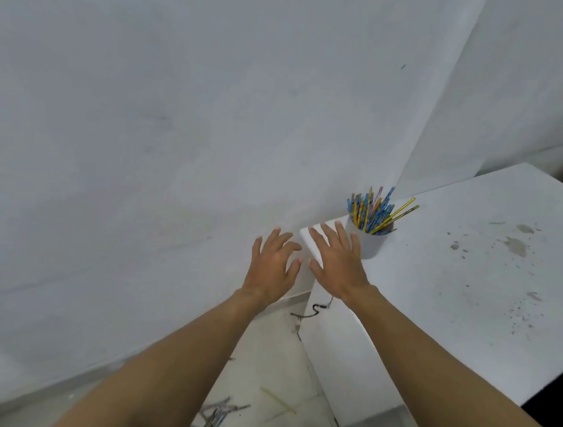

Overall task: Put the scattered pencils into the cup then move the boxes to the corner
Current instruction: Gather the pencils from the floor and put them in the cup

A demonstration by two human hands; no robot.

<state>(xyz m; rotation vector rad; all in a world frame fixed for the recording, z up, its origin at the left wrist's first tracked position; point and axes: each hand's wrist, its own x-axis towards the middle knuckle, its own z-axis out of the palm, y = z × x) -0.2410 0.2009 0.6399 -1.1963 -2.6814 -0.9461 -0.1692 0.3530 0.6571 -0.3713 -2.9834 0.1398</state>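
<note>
Pencils [375,210] stand bunched in the cup [370,244] at the table [472,283] corner, just beside the right hand [335,263]. The left hand [273,267] hangs off the edge. Both hands have spread fingers and hold nothing. Stray pencils [216,417] lie on the floor [267,377] under the left forearm, likely that arm's reach.

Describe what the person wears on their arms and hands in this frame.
Nothing visible. The left hand and right hand are bare: no gloves, rings or watch. The left forearm and right forearm are uncovered to the frame edge; no sleeves show.
</note>
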